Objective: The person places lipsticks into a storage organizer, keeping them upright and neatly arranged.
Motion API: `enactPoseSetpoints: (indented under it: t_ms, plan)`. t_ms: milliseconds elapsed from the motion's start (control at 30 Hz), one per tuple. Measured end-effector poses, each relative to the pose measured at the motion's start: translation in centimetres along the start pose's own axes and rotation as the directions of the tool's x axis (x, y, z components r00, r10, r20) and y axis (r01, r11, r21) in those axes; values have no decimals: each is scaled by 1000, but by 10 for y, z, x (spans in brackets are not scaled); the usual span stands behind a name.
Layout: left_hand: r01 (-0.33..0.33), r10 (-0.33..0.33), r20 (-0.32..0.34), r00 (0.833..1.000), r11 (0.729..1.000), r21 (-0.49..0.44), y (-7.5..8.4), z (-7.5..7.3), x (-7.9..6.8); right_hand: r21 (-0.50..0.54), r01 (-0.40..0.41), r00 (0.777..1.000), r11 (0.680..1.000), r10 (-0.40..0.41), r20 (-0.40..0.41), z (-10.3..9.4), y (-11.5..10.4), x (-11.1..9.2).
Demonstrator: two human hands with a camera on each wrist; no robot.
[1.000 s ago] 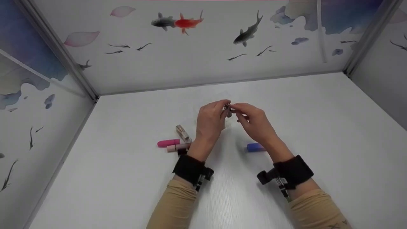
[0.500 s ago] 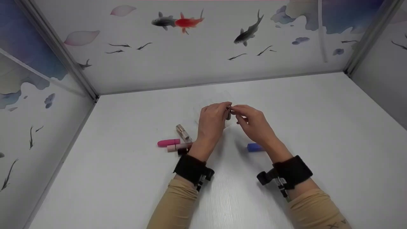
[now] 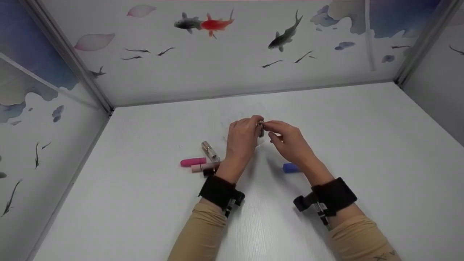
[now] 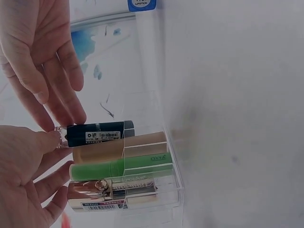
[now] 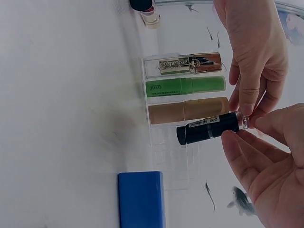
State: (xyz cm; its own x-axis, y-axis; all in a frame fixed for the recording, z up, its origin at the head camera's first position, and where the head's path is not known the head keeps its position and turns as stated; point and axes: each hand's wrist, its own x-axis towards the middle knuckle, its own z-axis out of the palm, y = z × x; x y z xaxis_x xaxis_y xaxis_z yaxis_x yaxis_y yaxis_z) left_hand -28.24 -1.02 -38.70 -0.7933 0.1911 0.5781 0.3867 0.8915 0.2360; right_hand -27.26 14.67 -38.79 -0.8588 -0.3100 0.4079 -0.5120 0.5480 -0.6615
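Observation:
My left hand (image 3: 242, 138) pinches the clear end of a black lipstick tube (image 5: 209, 128). The right hand (image 3: 291, 141) touches that same clear end with a fingertip; its thumb looks apart from the tube in the head view. The tube's base points down at a clear plastic lipstick holder (image 5: 148, 102), level with its upper edge; how far it is inside I cannot tell. Standing in the holder beside it are a tan tube (image 5: 190, 110), a green tube (image 5: 185, 86) and a gold lipstick (image 4: 104, 192). From the head view my hands hide most of these.
Left of my left wrist lie a bright pink tube (image 3: 193, 162), a pale pink tube (image 3: 202, 167), a clear-and-gold tube (image 3: 209, 150) and a black-ended one (image 3: 209, 172). A blue box (image 3: 291, 168) lies by my right forearm. Printed walls enclose the white table (image 3: 119, 203).
Both hands have sunk slightly toward the holder with the black lipstick tube, which has turned a little between the fingers. The right fingertips have shifted slightly at its clear end.

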Motion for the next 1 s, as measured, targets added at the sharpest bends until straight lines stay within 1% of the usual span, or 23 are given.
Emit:
enactPoseSetpoints:
  t_ms: [167,467,667,833,1000]
  plan:
    - [5,-5,18,1000,1000,4,0,0,0,-4,-15,1000,1000,15,19,1,1,0]
    - [-15,15,42,999,1000,4,-1,0,0,5,-25,999,1000,25,48,1,0,0]
    - [-8,8,74,997,1000,-1,-1,0,0,9,-40,997,999,40,73,1,-1,0]
    - [7,-8,97,995,1000,19,-1,-1,0,-7,-33,995,999,33,92,2,1,0]
    - [14,-15,100,995,1000,8,-2,0,0,-10,-7,996,1000,8,92,4,3,0]
